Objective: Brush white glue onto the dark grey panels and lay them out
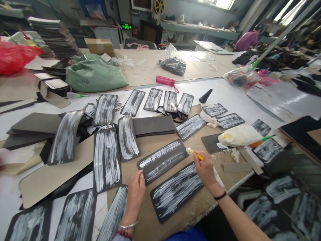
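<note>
My right hand [205, 169] is closed on a yellow-handled brush [197, 155], whose bristle end points at the right end of a black strip streaked with white glue [162, 160]. My left hand [136, 192] rests on the brown board with fingertips touching that strip's lower left end; its fingers are bent together and hold nothing. A second glue-streaked black piece [175, 192] lies just below, between both hands. Several more glued black pieces [106, 160] lie spread over the table to the left and behind.
A glue-smeared white bag with a green-tipped tool [240, 135] lies to the right. A green sack [94, 75], red bag [13, 57], pink bottle [165, 80], black cone [206, 96] and stacked sheets [54, 35] sit further back. A person in pink [247, 40] works far right.
</note>
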{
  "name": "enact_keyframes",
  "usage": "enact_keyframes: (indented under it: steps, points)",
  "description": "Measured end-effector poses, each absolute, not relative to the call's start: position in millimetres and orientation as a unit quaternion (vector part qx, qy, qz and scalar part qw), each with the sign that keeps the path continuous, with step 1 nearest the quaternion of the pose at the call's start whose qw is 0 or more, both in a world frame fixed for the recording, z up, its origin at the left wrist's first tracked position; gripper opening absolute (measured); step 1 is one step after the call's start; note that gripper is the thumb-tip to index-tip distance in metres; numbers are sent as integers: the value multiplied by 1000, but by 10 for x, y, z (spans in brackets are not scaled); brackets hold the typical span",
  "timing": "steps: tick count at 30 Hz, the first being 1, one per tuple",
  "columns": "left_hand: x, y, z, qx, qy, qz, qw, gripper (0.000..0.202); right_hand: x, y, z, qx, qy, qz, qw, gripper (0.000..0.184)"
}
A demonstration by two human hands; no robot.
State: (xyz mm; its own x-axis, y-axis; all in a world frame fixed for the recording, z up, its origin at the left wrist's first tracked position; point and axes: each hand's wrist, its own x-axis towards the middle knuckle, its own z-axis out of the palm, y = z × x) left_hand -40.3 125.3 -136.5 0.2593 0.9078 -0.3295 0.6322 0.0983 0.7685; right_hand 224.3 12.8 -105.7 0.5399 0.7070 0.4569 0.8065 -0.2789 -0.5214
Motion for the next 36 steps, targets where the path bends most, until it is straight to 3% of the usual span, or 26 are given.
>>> enact_keyframes:
  steps: [6,13,18,24,30,36]
  points:
    - [-376,1172,-1447,653,613,149,420,46,1605,168,-1215,-742,-600,-85,286,17]
    - [-411,1239,-1468,604,621,158,474,40,877,205,-1106,-689,-640,-4,340,18]
    - [-440,1251,-1450,518,607,186,573,41,634,212,-963,-654,-649,55,386,19]
    - [-430,1263,-1379,433,604,201,638,42,623,257,-932,-659,-564,178,465,17]
    - [-449,1295,-1373,501,603,153,601,43,773,321,-1131,-723,-357,288,517,28]
    - [-407,1207,-1342,707,552,99,432,41,1141,248,-1116,-759,-372,201,495,28]
